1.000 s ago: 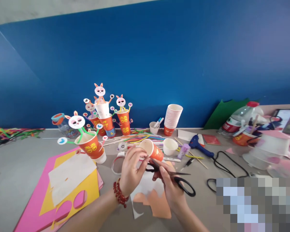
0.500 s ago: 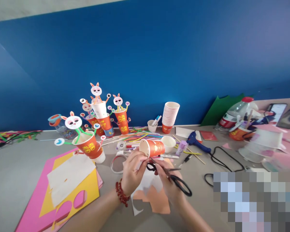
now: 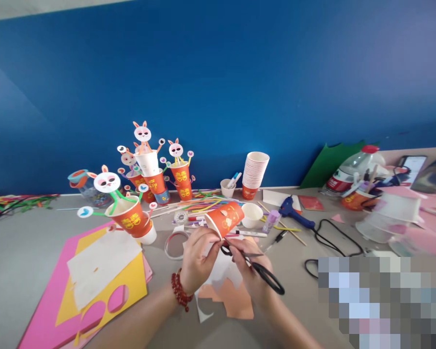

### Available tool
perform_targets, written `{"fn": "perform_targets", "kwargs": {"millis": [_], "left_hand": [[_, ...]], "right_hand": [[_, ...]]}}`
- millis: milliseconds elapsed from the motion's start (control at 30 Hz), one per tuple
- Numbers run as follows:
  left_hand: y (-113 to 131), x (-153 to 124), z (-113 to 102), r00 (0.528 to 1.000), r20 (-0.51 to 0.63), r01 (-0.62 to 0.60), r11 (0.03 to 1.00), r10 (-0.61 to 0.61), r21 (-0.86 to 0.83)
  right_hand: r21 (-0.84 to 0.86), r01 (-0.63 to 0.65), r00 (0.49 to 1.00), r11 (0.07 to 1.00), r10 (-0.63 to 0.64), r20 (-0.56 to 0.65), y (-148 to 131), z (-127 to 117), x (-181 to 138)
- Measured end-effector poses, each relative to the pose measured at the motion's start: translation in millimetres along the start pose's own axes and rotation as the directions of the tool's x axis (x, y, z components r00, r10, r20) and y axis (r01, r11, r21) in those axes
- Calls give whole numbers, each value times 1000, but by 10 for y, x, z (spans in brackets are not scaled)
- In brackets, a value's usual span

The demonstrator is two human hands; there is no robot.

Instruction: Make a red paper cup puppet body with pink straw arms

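A red paper cup [image 3: 224, 219] with yellow print lies tilted on its side in the air, its mouth toward the left. My left hand [image 3: 199, 254] is closed on the cup's lower rim with thumb and fingers. Against that same rim, my right hand [image 3: 252, 271] grips black-handled scissors [image 3: 267, 276]. One scissor tip touches the cup near the left fingertips, while the other blade points away to the right. Orange paper scraps [image 3: 236, 298] and white paper [image 3: 218, 271] lie on the table beneath my hands.
Rabbit-faced cup figures [image 3: 127, 213] stand at the left, beside pink and yellow sheets [image 3: 134, 281]. Behind the hands are a tape roll [image 3: 176, 244], a white cup [image 3: 252, 215], stacked cups [image 3: 255, 169] and a glue stick [image 3: 272, 220]. A blue glue gun [image 3: 296, 213] and its cord lie right.
The red cup has tipped, its base rising and more of its printed side showing. My hands keep their hold on the cup and scissors; the whole view has shifted slightly.
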State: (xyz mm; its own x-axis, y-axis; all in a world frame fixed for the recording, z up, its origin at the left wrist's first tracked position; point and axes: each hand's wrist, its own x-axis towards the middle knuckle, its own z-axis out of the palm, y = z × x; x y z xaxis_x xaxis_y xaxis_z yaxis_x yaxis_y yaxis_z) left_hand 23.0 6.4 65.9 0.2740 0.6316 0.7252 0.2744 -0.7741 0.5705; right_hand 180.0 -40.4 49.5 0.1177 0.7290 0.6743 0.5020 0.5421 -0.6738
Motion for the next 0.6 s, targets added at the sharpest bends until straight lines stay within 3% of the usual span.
{"fn": "perform_targets", "kwargs": {"millis": [133,300,433,500,600], "left_hand": [[-20,-5,-9,1000,3,-28,999,28,19],[10,6,9,992,-25,121,993,-121,-2],[48,-9,28,988,-28,155,988,-155,-3],[59,-14,29,989,-39,140,990,-141,-6],[59,-23,35,996,-38,79,996,-80,-30]], "right_hand": [[3,-44,999,999,44,18,20,4,-17],[-13,-15,1000,1000,15,13,22,-20,-2],[-13,4,1000,1000,-4,2,-2,-28,-7],[32,-65,998,997,65,16,-16,-16,-20],[185,-286,958,940,281,52,-34,28,-50]]}}
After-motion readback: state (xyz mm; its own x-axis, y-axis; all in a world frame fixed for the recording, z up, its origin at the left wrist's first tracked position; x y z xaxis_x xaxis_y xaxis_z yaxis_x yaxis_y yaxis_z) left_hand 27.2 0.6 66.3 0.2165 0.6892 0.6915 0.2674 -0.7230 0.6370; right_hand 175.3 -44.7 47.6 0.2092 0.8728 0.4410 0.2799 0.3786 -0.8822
